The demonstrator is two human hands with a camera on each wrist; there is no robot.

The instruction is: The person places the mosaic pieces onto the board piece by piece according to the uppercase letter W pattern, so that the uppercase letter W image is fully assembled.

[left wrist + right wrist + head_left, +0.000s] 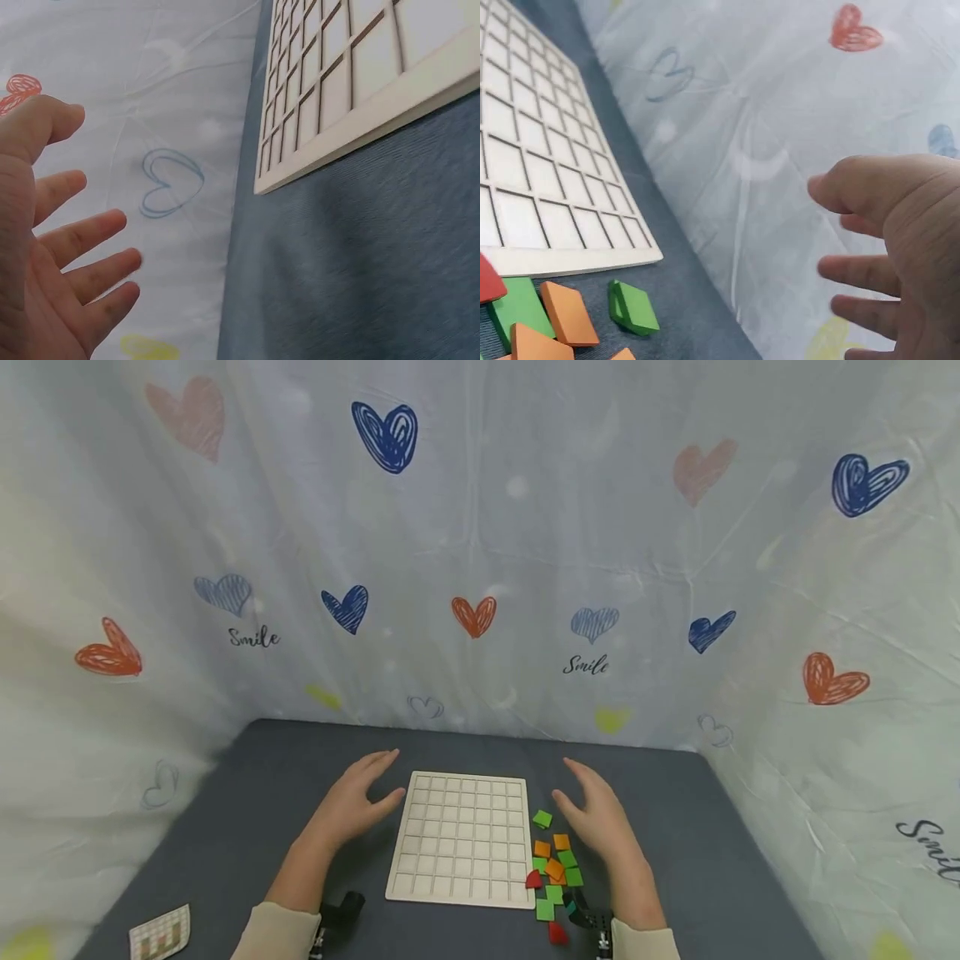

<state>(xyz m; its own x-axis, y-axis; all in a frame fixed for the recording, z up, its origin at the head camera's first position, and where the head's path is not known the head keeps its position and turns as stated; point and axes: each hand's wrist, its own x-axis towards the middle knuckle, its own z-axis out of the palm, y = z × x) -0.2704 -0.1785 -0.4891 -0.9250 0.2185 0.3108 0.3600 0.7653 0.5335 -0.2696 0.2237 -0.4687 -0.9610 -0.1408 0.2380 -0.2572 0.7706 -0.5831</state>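
Note:
A pale wooden grid board (462, 839) with rows of square recesses lies on the dark table between the two hands. Off its left edge the left hand (352, 806) hovers with fingers spread and nothing in them; the left wrist view shows the same bare hand (60, 247). To the board's right, the right hand (600, 818) is held with thumb and fingers apart, also holding nothing. Close by it lie loose green tiles (542, 818), orange tiles (562, 842) and red pieces (557, 932). One red quarter-round piece (533, 879) overlaps the board's right edge.
A small printed card (160, 933) with a grid pattern lies at the table's left front. White curtains (480, 527) with printed hearts surround the dark table (720, 860) at the back and sides. Dark wrist-camera mounts (343, 910) sit below the hands.

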